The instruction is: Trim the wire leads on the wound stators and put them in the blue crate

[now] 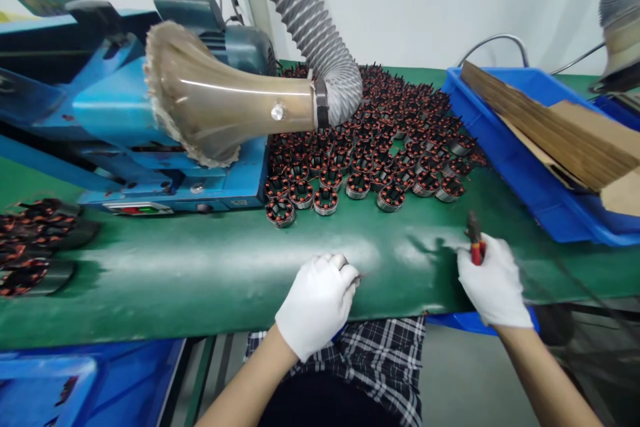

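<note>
Head view, left hand [316, 303] knuckles up, fingers curled, grip unclear, right hand [494, 283], fingers closed round red-handled pliers [477, 247]

no readable text, labels, brands, numbers or signs anywhere in view.

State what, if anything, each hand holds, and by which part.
Right hand: red-handled pliers, by the handles. Left hand: fingers curled over a small item, too hidden to name or place the hold.
</note>
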### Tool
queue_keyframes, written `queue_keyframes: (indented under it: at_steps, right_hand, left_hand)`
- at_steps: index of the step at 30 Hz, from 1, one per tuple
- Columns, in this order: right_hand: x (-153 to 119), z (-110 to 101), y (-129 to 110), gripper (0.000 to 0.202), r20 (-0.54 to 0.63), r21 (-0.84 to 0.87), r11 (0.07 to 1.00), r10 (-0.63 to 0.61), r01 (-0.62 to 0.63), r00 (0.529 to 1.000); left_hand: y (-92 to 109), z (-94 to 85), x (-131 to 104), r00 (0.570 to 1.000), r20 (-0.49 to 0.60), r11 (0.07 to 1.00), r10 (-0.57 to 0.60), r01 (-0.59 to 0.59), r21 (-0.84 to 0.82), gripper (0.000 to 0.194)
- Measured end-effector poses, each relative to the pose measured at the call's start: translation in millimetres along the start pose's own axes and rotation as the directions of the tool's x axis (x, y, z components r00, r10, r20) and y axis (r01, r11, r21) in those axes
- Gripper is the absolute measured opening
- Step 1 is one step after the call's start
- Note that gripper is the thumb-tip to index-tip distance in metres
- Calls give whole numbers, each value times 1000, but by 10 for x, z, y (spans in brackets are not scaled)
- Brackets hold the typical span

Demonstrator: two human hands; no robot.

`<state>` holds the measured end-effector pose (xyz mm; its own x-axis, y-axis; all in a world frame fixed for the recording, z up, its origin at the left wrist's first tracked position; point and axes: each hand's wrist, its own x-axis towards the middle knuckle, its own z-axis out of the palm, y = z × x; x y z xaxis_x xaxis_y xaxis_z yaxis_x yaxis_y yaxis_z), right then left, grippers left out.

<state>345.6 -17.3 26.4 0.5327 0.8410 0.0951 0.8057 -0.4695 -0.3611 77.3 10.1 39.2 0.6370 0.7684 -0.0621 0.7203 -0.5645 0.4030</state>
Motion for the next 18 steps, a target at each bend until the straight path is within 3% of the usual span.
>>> queue_keyframes:
  at_steps: [1, 2, 4, 5, 6, 7, 8, 18]
  right_hand:
    - [-125, -23, -50, 43, 136, 139, 989, 24, -43, 990]
    - [-262, -49, -106, 43, 317, 273, 956, 13, -104, 948]
    - [-534, -99, -236, 43, 676, 436, 864, -132, -250, 725]
    - [-651, -116, -304, 40, 753, 483, 824, -220, -295, 620]
    - [-748, -124, -372, 37, 784, 520, 793, -295, -319, 546]
    - [-819, -123, -436, 33, 788, 546, 770, -341, -328, 512]
    - [-867, -112, -493, 30, 782, 565, 758, -365, -327, 505]
    - [-993, 63, -772, 23, 742, 523, 823, -311, -223, 593]
  left_hand:
    - [-1, 7, 2, 1000, -8, 1000, 2, -2, -2, 20]
    - [-3, 14, 4, 1000, -14, 1000, 1, -1, -8, 20]
    - [-13, 29, 5, 1000, -23, 1000, -4, 4, -19, 19]
    - [-21, 36, 3, 1000, -22, 1000, -2, 2, -21, 18]
    - [-29, 41, 2, 1000, -18, 1000, 4, -4, -21, 18]
    - [-36, 44, 0, 1000, -12, 1000, 12, -13, -20, 17]
    - [-43, 46, -2, 1000, -6, 1000, 20, -20, -18, 16]
    - [-56, 32, 4, 999, 20, 999, 30, -30, 22, 13]
